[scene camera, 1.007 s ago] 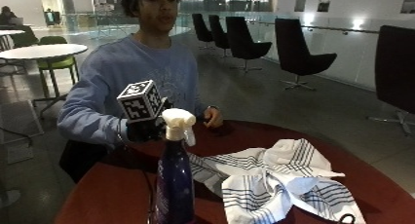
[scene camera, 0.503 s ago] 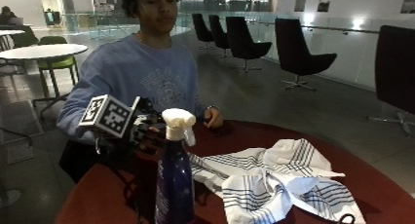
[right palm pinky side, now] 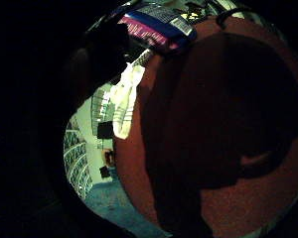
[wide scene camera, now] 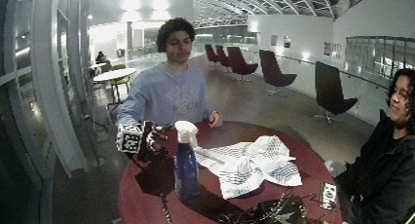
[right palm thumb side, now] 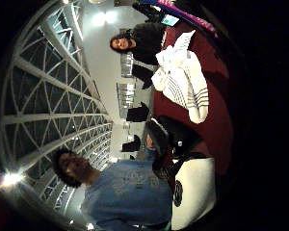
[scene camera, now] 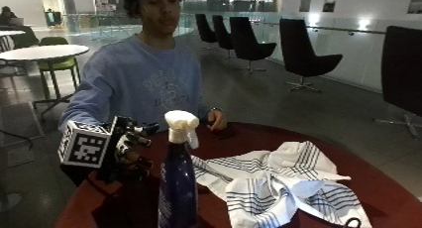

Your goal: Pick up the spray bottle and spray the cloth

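Standing just beside the gloved hand (scene camera: 129, 156): spray bottle (scene camera: 178, 183).

A red desk (right palm pinky side: 248, 198) is filling most of the view, a broad dark shadow lying across it — a white striped cloth (right palm pinky side: 125, 101) is sitting near its edge, beside a pink-and-blue packet (right palm pinky side: 156, 25).

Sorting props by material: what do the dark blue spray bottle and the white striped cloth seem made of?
The dark blue spray bottle looks like glossy plastic or coated metal; its sheen leaves that open. Its cream trigger head looks like matte plastic. The white striped cloth looks like soft woven fabric, perhaps cotton, since it lies crumpled in folds.
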`<control>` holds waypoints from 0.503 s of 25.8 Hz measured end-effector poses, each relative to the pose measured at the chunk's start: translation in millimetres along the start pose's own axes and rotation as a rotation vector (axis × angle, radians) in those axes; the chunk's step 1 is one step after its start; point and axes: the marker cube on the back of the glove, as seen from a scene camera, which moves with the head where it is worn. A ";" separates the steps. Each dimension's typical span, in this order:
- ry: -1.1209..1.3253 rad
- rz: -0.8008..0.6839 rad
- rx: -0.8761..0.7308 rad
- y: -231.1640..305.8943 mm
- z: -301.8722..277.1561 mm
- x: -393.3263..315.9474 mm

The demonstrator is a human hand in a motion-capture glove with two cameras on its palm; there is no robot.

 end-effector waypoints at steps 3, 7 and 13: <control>0.024 0.022 0.042 -22.4 -2.7 0.9; 0.048 0.064 0.104 -64.5 -4.6 3.2; 0.087 0.061 0.238 -131.2 1.9 -4.2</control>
